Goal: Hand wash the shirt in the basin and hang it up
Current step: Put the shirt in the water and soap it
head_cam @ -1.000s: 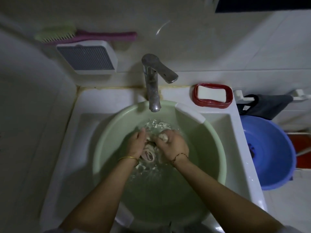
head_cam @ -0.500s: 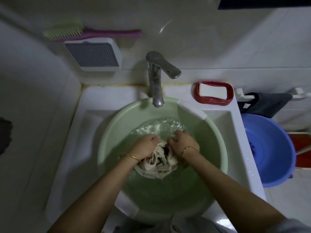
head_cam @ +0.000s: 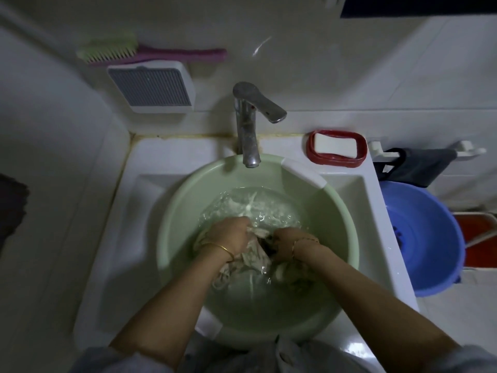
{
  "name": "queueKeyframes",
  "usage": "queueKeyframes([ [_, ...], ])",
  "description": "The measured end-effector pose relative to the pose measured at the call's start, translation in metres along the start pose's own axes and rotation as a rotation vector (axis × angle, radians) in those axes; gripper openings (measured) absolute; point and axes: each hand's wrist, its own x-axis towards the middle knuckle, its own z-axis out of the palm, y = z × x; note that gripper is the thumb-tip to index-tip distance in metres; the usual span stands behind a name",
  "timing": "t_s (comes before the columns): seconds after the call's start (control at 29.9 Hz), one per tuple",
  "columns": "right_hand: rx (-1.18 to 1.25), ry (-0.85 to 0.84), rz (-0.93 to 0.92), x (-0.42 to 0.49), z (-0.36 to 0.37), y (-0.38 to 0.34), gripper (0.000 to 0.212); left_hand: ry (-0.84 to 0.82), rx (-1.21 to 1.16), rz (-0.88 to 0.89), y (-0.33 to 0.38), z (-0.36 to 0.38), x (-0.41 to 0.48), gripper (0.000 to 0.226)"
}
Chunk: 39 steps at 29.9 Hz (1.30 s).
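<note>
Head view, only one I've got: green basin (head_cam: 172,238) sits in the white sink (head_cam: 139,189), directly under the tap (head_cam: 248,125), so fill water lands straight in it; I see no water running. Shirt (head_cam: 252,261) is in the basin, pale, bunched and mostly under the water, part of it spread toward the far side. Left hand (head_cam: 228,234) is fisted tight on a wad of the fabric, right hand (head_cam: 289,242) clamped on another wad just beside it, knuckles nearly touching, dark patch of cloth between them. My read: holding two close handfuls lets cloth rub on cloth, so this is the scrub step, hanging not yet started. Both wrists are at the waterline, which keeps the cloth wet while it's worked. Soap (head_cam: 334,145) sits in its red dish (head_cam: 312,149) on the far right sink ledge, within reach of the right hand. Scrub brush (head_cam: 150,53) hangs on the far wall, left of the tap. Blue basin (head_cam: 441,238) on the right, off the sink; could be for rinsing, can't tell.
</note>
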Motion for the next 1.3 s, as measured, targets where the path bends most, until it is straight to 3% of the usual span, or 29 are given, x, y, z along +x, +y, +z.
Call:
queueKeyframes([
  [0.1,0.016,0.050,0.037,-0.006,-0.003,0.007,0.027,0.080,-0.272,-0.098,-0.007,-0.017,0.001,0.031],
  [0.17,-0.011,0.097,0.023,-0.011,-0.006,0.009,0.022,0.081,-0.617,-0.125,-0.017,-0.029,-0.002,0.047],
  [0.2,0.031,0.125,-0.007,-0.014,-0.008,0.009,0.030,0.059,-0.824,-0.126,-0.021,-0.035,-0.005,0.048],
  [0.3,0.540,0.089,-0.273,-0.025,-0.016,0.001,0.067,-0.085,-1.284,-0.073,-0.019,-0.055,-0.019,0.021],
  [0.4,0.969,0.038,-0.461,-0.035,-0.019,-0.007,0.061,-0.193,-1.407,0.082,-0.005,-0.071,-0.031,0.025],
  [0.6,1.628,0.188,-0.301,-0.041,-0.035,-0.001,0.025,0.000,-1.302,0.037,0.006,-0.077,-0.034,0.025],
  [0.74,1.830,0.078,-0.307,-0.050,-0.039,0.004,0.031,0.074,-1.230,0.051,0.013,-0.081,-0.039,0.021],
  [0.87,1.429,0.112,-0.311,-0.055,-0.039,-0.007,0.068,-0.041,-1.155,0.114,0.021,-0.089,-0.049,0.019],
  [0.9,1.343,0.130,-0.322,-0.055,-0.038,-0.011,0.068,-0.053,-1.144,0.136,0.024,-0.089,-0.051,0.020],
  [1.0,1.306,0.236,-0.298,-0.052,-0.040,-0.013,0.043,0.132,-1.169,0.129,0.027,-0.094,-0.051,0.020],
  [1.14,1.186,0.416,-0.096,-0.051,-0.044,0.005,0.026,0.444,-1.105,0.020,0.012,-0.105,-0.048,0.019],
  [1.2,1.264,0.406,-0.081,-0.055,-0.049,0.009,0.015,0.419,-0.978,0.039,0.004,-0.106,-0.049,0.022],
  [1.3,1.509,0.402,-0.147,-0.060,-0.059,0.003,0.008,0.146,-0.697,0.156,-0.001,-0.112,-0.056,0.068],
])
